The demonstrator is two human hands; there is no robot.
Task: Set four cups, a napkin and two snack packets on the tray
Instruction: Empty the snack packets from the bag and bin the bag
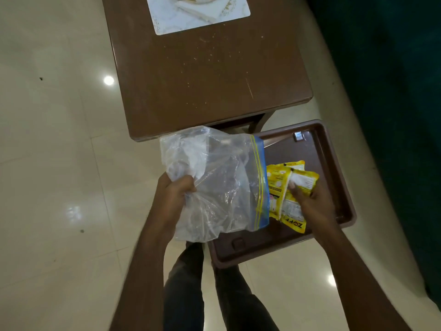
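A brown plastic tray (334, 168) lies low in front of me, beside the near end of the brown table (210, 75). My right hand (310, 201) grips yellow snack packets (286, 187) over the tray's floor; whether they touch it I cannot tell. My left hand (174, 192) is closed on the bottom of a clear zip bag (219, 182) with a blue and yellow seal, its mouth turned toward the packets. Something white shows faintly inside the bag. No cups are visible.
A white placemat (198, 17) with a folded white cloth (202, 8) and the edge of a dish sits at the table's far end. Crumbs dot the tabletop. Cream floor tiles surround the table, a dark green surface (393, 91) runs along the right, and my legs stand below.
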